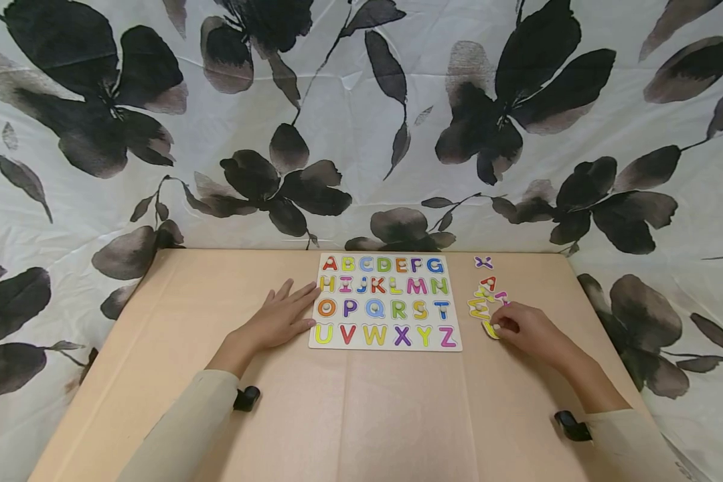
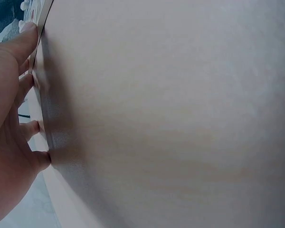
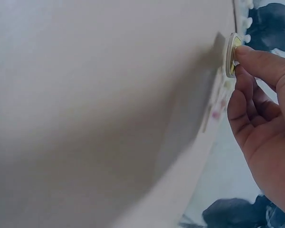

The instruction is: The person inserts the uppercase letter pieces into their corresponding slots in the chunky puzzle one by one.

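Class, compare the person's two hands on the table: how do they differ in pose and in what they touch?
The left hand lies flat with straight fingers against the left edge of the alphabet puzzle board; the right hand is curled, its fingers pinching a yellow letter piece. The left hand touches the board, the right is among loose letters beside it. Both rest on the tan table.

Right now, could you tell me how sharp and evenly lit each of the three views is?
Head view: evenly lit and sharp, no glare, the puzzle board letters readable, slight wide-angle bending at the edges. Left wrist view: soft, the left hand blurred up close, a dark shadow beside its fingertips on the table. Right wrist view: the right hand and the yellow piece soft, a broad shadow below.
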A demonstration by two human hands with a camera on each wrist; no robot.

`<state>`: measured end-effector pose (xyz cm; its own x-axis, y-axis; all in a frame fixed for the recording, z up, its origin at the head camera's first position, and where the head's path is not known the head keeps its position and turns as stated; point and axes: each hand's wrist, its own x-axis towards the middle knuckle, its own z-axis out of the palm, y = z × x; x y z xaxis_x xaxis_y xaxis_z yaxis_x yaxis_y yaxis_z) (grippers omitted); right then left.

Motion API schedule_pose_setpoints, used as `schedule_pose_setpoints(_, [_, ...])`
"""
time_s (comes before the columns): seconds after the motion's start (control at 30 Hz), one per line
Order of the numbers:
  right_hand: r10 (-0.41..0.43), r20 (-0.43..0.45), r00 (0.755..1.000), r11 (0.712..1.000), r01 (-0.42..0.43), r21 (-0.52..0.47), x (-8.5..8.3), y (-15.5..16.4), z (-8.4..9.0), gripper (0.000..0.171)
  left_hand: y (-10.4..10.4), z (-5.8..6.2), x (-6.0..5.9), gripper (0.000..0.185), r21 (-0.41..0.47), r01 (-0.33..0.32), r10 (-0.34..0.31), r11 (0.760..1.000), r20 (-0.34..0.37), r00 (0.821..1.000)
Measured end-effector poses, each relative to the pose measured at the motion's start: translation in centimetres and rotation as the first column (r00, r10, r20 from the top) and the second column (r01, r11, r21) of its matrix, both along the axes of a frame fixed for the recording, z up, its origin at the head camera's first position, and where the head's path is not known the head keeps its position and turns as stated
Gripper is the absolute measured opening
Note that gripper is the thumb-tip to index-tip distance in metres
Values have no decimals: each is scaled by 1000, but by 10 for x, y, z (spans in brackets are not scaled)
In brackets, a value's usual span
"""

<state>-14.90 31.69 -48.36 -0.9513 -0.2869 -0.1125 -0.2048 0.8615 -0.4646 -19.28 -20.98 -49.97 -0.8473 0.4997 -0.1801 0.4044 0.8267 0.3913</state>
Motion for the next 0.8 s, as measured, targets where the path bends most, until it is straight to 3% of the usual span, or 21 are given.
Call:
schedule_pose_setpoints(0.33, [57,-45,997,998,-58,-33,-16,-48,10,11,1,1,0,72,2,-6,6,1000,10,1000])
schedule_pose_setpoints(0.67, [87,-5,996,991,-87,-101,-24,-107,12,9,0,0,1,71,-10,-10,10,1000,7,1000])
schedule_pose_setpoints(0.8, [120,-29,992,987,-122,-102,-28,-132,14,9,0,0,1,71,-1,-12,12,1000,4,1000])
